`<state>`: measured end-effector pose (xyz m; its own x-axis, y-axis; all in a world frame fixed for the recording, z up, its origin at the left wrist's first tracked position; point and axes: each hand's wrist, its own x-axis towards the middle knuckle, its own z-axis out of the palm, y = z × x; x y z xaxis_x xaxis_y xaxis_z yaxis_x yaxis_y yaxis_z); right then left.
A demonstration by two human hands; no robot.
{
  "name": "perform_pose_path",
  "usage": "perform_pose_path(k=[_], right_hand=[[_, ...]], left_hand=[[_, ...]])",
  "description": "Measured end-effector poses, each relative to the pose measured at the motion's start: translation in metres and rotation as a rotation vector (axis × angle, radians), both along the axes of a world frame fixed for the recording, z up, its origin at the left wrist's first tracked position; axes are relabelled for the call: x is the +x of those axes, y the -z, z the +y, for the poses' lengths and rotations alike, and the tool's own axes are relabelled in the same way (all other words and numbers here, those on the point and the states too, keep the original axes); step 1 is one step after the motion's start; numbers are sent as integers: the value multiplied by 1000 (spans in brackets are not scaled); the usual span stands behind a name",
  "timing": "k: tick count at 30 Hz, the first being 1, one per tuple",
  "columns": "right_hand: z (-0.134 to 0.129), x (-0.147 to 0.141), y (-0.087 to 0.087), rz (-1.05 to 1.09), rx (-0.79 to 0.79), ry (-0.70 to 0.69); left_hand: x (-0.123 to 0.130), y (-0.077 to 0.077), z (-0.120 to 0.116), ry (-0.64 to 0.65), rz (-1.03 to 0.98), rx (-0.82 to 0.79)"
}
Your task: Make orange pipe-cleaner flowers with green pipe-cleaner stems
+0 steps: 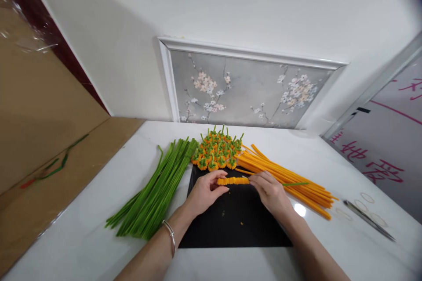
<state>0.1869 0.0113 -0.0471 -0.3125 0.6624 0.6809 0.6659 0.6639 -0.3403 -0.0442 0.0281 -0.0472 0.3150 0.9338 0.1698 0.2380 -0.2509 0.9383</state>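
Note:
A short, ridged strip of orange pipe cleaner (234,181) stretches level between my two hands, above a black mat (235,224). My left hand (205,191) pinches its left end between thumb and fingers. The fingers of my right hand (269,191) close on its right end; their tips are partly hidden. A green pipe cleaner (296,183) sticks out to the right from behind my right hand; whether that hand holds it I cannot tell. Just beyond the mat's far edge stand several small orange pompom-like pieces (216,149) with green tops and stems.
A bundle of green pipe cleaners (156,193) lies left of the mat, orange pipe cleaners (280,171) to its right. Metal tweezers (369,220) and several clear rings (361,205) rest farther right. A cardboard box (49,118) borders the left side; a wall closes the back.

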Motion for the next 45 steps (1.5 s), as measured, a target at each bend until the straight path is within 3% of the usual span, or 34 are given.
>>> perform_pose_path(k=[10, 17, 27, 33, 45], right_hand=[[2, 14, 8, -30, -111, 21], [1, 16, 13, -122, -236, 63], [-3, 10, 3, -167, -150, 104], [-6, 6, -1, -135, -165, 9], [-10, -7, -4, -85, -222, -18]], left_hand=[[0, 1, 2, -29, -137, -140], [0, 1, 2, -11, -130, -119], [0, -2, 0, -54, 35, 2], [1, -5, -2, 0, 12, -78], [2, -4, -4, 14, -111, -205]])
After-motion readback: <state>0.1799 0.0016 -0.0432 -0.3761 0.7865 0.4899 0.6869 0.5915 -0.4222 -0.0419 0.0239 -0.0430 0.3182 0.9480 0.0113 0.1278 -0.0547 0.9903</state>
